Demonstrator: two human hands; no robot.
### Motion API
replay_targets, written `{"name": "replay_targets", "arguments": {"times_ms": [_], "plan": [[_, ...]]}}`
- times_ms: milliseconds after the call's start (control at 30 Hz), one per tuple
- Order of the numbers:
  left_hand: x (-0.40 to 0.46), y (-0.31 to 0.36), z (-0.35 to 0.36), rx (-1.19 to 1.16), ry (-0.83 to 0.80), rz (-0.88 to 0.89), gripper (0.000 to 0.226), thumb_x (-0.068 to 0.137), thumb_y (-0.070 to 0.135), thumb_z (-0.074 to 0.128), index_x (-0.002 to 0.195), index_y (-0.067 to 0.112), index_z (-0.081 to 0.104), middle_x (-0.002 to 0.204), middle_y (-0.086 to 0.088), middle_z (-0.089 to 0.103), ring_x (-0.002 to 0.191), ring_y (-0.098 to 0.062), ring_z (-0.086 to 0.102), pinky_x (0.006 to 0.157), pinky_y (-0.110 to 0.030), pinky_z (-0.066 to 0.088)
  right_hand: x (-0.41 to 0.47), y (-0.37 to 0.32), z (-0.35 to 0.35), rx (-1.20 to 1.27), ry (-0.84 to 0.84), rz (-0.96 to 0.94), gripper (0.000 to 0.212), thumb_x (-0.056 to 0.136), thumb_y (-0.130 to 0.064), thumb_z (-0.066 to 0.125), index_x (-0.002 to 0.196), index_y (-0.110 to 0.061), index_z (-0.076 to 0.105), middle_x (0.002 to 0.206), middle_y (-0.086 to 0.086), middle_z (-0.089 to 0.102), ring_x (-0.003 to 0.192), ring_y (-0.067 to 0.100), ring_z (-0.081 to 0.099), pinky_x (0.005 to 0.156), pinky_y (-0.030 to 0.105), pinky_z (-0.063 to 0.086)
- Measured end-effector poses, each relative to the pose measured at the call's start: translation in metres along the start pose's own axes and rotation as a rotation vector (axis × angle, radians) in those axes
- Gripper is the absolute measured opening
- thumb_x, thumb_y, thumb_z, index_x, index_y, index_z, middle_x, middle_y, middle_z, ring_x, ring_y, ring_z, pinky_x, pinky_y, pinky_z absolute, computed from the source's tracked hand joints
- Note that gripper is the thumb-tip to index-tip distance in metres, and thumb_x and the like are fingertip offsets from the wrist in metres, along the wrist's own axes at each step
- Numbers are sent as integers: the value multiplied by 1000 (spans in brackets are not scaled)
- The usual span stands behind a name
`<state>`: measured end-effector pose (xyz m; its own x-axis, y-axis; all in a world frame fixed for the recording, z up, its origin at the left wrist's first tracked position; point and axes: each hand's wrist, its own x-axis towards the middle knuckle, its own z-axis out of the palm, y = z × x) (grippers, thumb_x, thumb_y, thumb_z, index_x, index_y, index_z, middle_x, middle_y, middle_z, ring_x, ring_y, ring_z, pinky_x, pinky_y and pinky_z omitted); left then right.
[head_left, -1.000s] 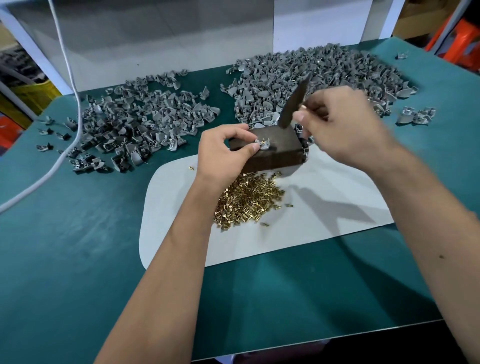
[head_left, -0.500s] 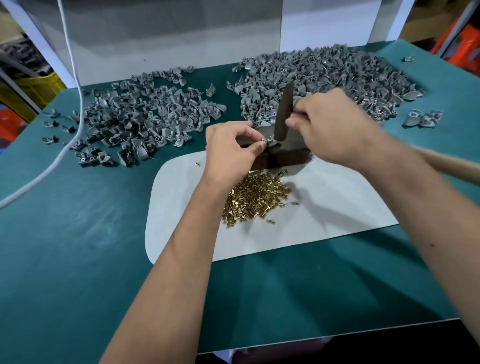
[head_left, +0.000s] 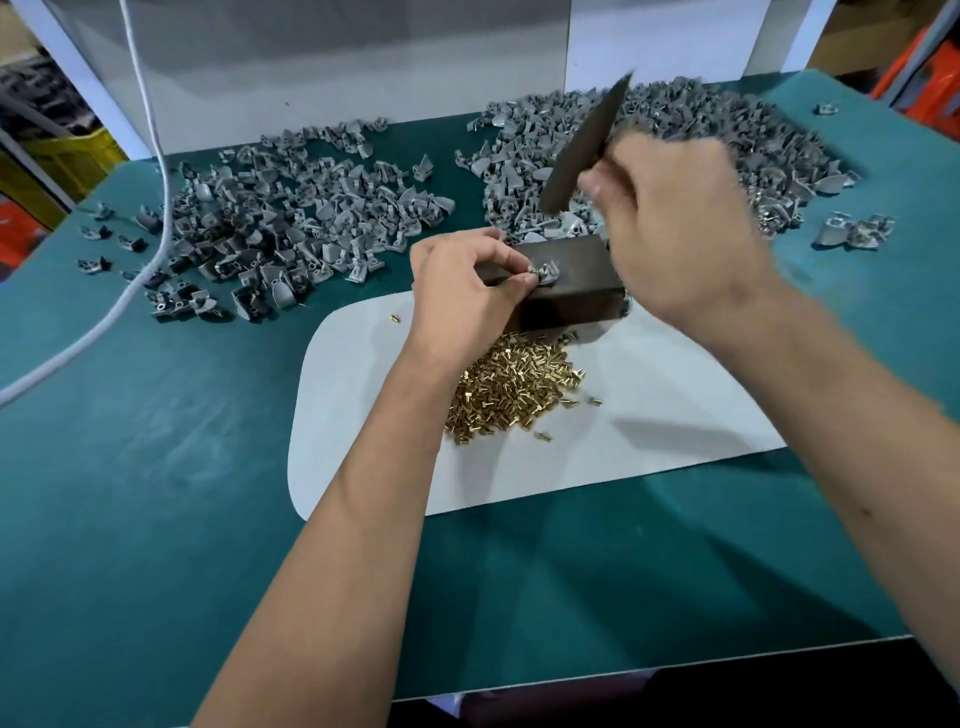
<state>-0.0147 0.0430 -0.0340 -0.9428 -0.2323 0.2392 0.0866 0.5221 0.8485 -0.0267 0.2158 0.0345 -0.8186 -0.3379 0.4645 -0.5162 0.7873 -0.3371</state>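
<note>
Gripping the dark flat metal bar (head_left: 587, 145), the right hand (head_left: 675, 244) has raised it again off the small grey metal part (head_left: 545, 271), which the left hand (head_left: 467, 291) pinches on top of the dark rectangular metal block (head_left: 576, 291), so probably one tap is finished and another is coming.

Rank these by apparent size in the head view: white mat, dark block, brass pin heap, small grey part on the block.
1. white mat
2. brass pin heap and dark block: about alike, block partly covered, so tied
3. small grey part
</note>
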Motion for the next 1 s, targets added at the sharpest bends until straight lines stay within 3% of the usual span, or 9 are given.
{"name": "replay_targets", "arguments": {"times_ms": [67,133,267,300,433,600,733,900,1000], "plan": [[0,1,0,10,2,2,11,83,15,84,87,24,79,126,-2,66,137,-21,48,114,-34,39,-6,-2,8,-69,-191,25,22,106,-32,47,89,-20,53,78,7,56,71,33,54,66,38,45],[-1,2,0,21,2,-4,10,83,16,84,89,23,79,130,-3,66,138,-20,47,115,-34,38,1,1,1,-139,-249,27,23,105,-36,47,88,-22,55,82,11,60,76,36,58,70,42,51],[0,0,0,15,-7,-12,10,83,19,83,86,27,79,131,0,65,138,-20,46,115,-39,38,4,0,-8,-24,58,6,24,106,-37,47,99,-19,62,82,10,63,65,28,56,63,35,46],[0,0,0,7,-5,-17,9,83,18,83,87,26,79,131,-1,65,138,-19,46,115,-39,39,1,-1,-5,-2,53,5,25,107,-36,46,104,-16,62,83,9,62,66,27,56,64,36,46],[0,1,1,-5,-4,-34,10,83,17,84,86,25,79,132,-2,64,139,-20,46,115,-41,40,-1,-1,2,-171,-261,26,25,107,-36,43,100,-18,58,86,11,60,73,33,56,70,42,51],[0,0,1,13,-5,-33,17,83,21,84,79,35,74,128,3,63,137,-21,47,115,-40,39,3,-3,-5,-49,17,32,26,107,-35,46,107,-15,63,72,4,53,58,24,50,61,33,40],[-2,2,1,6,3,-44,14,83,20,84,84,31,77,133,-1,63,139,-20,45,116,-39,36,2,-3,-4,-164,-296,44,28,107,-36,45,99,-15,63,82,7,62,72,31,60,69,41,52],[-1,2,0,22,-4,-41,14,83,22,83,81,34,76,132,3,64,138,-21,46,116,-43,37,5,0,-8,-45,51,35,27,107,-36,46,109,-15,63,74,1,54,57,19,49,61,32,39],[-1,1,1,8,-2,-44,14,84,19,83,83,31,77,134,0,63,140,-20,45,116,-41,36,-4,-2,4,-168,-233,44,28,107,-36,44,107,-14,62,83,8,56,70,30,53,68,37,46]]}}
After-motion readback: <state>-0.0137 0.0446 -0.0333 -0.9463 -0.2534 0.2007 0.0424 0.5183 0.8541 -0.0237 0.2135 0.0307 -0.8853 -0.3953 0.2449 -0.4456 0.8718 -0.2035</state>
